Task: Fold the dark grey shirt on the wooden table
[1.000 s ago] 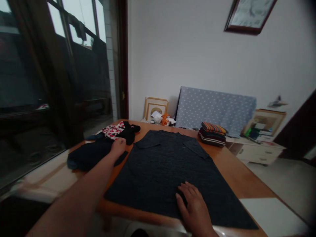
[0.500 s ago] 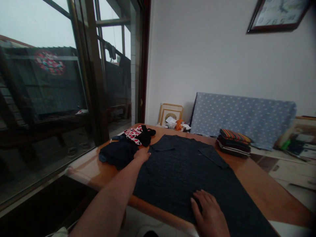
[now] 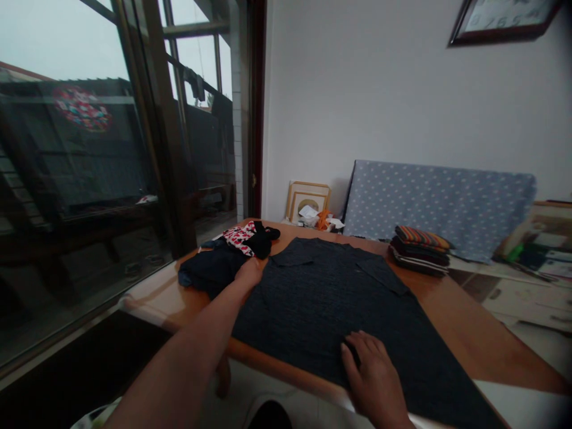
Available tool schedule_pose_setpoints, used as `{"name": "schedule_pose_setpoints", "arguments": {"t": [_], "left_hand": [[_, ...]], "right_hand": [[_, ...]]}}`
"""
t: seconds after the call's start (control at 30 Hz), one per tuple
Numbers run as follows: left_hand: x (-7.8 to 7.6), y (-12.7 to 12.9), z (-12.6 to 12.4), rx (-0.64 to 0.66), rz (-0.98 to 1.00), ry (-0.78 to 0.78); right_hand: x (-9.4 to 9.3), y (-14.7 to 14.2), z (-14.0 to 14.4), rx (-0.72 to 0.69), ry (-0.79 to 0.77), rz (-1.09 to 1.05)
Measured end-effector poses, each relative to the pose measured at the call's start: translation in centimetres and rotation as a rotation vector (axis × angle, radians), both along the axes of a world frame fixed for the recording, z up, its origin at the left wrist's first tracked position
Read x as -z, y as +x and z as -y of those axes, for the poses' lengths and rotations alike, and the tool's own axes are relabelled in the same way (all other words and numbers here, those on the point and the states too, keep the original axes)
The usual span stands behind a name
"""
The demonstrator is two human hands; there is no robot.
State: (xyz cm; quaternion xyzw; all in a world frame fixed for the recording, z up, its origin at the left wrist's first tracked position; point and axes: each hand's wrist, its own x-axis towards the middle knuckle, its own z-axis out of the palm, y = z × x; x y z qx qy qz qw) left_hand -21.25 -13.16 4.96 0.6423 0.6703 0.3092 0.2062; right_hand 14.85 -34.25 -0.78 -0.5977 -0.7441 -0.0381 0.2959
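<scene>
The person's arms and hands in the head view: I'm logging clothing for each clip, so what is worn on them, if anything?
Nothing shows on either. The left hand and its long forearm are bare, with no sleeve in the frame. The right hand is bare too, with no glove; no ring, watch or band can be made out in the dim light, and its wrist is cut off by the lower edge.

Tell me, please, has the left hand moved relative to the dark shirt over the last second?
Yes. The left hand has shifted from the dark heap of clothes onto the dark shirt by its left sleeve.
</scene>
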Motion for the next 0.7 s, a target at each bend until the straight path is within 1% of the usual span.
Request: {"name": "schedule_pose_setpoints", "arguments": {"t": [0.07,0.13,0.23,0.33,0.43,0.53,0.63,0.7], "left_hand": [[0.0,-0.4,1.3,-0.088,-0.06,-0.003],[0.1,-1.0,3.1,-0.145,-0.113,-0.002],[0.4,-1.8,6.6,-0.185,-0.173,-0.018],[0.8,-2.3,10.4,-0.193,-0.258,-0.106],[1.1,-2.2,13.3,-0.189,-0.35,-0.16],[1.0,-1.7,14.8,-0.2,-0.426,-0.18],[0.8,-1.5,15.5,-0.205,-0.442,-0.208],[0.6,-1.6,15.9,-0.207,-0.437,-0.216]], "right_hand": [[-0.1,0.0,0.1,-0.001,0.004,0.0],[0.0,0.2,0.1,-0.004,0.017,-0.007],[0.3,0.5,0.2,-0.013,0.061,-0.044],[0.7,1.0,0.1,-0.033,0.114,-0.103],[1.0,1.3,-0.1,-0.034,0.132,-0.182],[0.6,1.6,-0.1,-0.012,0.098,-0.276],[0.2,2.0,0.3,-0.006,0.018,-0.341],[0.1,2.6,1.0,0.005,-0.006,-0.354]]}}
